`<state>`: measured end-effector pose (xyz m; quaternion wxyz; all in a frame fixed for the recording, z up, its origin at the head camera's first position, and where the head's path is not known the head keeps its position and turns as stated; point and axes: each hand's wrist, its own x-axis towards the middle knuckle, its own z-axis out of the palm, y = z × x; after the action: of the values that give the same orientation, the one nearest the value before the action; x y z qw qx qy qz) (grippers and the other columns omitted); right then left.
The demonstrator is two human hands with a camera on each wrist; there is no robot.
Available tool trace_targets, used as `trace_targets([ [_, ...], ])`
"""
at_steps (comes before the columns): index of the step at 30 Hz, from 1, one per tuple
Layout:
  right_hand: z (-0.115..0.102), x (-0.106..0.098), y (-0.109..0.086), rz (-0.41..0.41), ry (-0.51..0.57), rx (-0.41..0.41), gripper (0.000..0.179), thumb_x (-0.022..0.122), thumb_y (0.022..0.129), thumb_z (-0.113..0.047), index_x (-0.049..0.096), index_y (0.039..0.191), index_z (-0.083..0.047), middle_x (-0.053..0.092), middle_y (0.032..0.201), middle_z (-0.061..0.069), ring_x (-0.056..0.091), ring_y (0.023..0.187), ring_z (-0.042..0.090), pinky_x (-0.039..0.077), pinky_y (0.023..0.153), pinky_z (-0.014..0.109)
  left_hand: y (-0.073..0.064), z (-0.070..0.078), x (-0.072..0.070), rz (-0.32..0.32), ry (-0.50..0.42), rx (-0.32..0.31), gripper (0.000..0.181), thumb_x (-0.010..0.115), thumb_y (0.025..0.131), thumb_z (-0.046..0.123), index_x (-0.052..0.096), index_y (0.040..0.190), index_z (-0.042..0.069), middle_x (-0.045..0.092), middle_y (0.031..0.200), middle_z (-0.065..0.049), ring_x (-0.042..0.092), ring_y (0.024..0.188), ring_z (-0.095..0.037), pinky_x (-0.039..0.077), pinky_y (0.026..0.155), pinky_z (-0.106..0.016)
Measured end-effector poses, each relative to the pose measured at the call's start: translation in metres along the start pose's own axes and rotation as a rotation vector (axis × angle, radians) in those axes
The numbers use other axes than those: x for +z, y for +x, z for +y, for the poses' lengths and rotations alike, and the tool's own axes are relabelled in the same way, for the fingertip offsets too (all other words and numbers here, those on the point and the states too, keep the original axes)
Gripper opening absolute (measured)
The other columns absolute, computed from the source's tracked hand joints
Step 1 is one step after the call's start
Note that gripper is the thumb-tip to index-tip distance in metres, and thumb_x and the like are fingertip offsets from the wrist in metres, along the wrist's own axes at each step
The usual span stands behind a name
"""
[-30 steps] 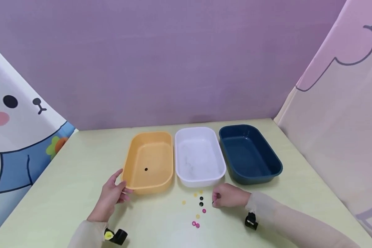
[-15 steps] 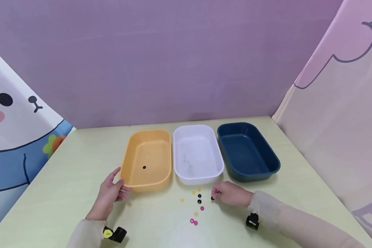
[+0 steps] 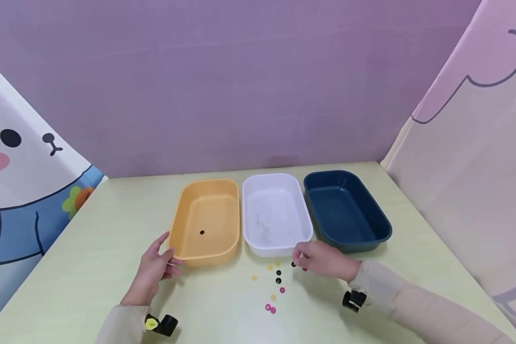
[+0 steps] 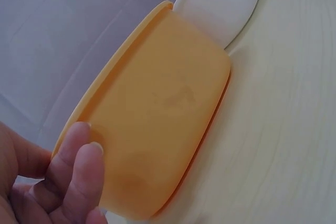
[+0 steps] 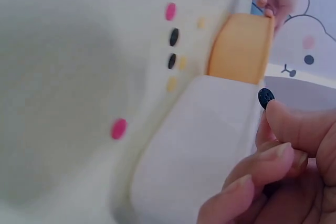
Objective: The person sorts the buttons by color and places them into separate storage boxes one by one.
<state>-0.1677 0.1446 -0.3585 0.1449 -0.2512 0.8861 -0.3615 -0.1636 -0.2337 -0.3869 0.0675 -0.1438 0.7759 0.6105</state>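
Observation:
My right hand (image 3: 320, 258) pinches a black button (image 5: 266, 98) between thumb and fingertips, raised in front of the white tray (image 3: 279, 251). The button's small holes show in the right wrist view. With its fingers against the outer wall and the thumb at the rim, my left hand (image 3: 155, 267) grips the near left corner of the orange tray (image 4: 157, 98). Inside that tray lies another black button (image 3: 202, 232). Between the hands, black buttons (image 3: 278, 281), pink buttons (image 3: 273, 310) and pale yellow buttons (image 3: 254, 277) are scattered on the table.
A dark blue tray (image 3: 348, 247) stands right of the white one, the three trays side by side. One pink button (image 5: 119, 128) lies on the table (image 3: 223, 315) near the right hand. A purple cloth (image 3: 241, 86) rises behind the table, with printed cloths on both sides.
My right hand has lifted the black button and moved it slightly forward, toward the white tray. A pink button below that hand has come into view. The left hand keeps its place.

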Motion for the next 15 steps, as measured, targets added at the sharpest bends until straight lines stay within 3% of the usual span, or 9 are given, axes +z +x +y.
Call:
trace_targets([
  [9, -0.014, -0.015, 0.007, -0.019, -0.013, 0.03, 0.012, 0.056, 0.094, -0.002, 0.06, 0.084, -0.007, 0.043, 0.062, -0.003, 0.04, 0.052, 0.011, 0.037, 0.054, 0.025, 0.0, 0.0, 0.001, -0.01, 0.0, -0.013, 0.06, 0.038, 0.102, 0.009, 0.007, 0.154, 0.009, 0.065, 0.066, 0.004, 0.058, 0.05, -0.01, 0.041, 0.054, -0.025],
  [15, -0.02, -0.022, 0.025, -0.031, -0.026, 0.035, 0.012, 0.055, 0.094, 0.0, 0.062, 0.085, -0.005, 0.049, 0.067, 0.001, 0.042, 0.056, 0.013, 0.038, 0.057, 0.026, 0.002, 0.003, -0.003, -0.045, -0.003, -0.013, 0.062, 0.037, 0.102, 0.009, 0.005, 0.155, 0.011, 0.066, 0.066, 0.003, 0.058, 0.049, -0.01, 0.043, 0.052, -0.025],
])
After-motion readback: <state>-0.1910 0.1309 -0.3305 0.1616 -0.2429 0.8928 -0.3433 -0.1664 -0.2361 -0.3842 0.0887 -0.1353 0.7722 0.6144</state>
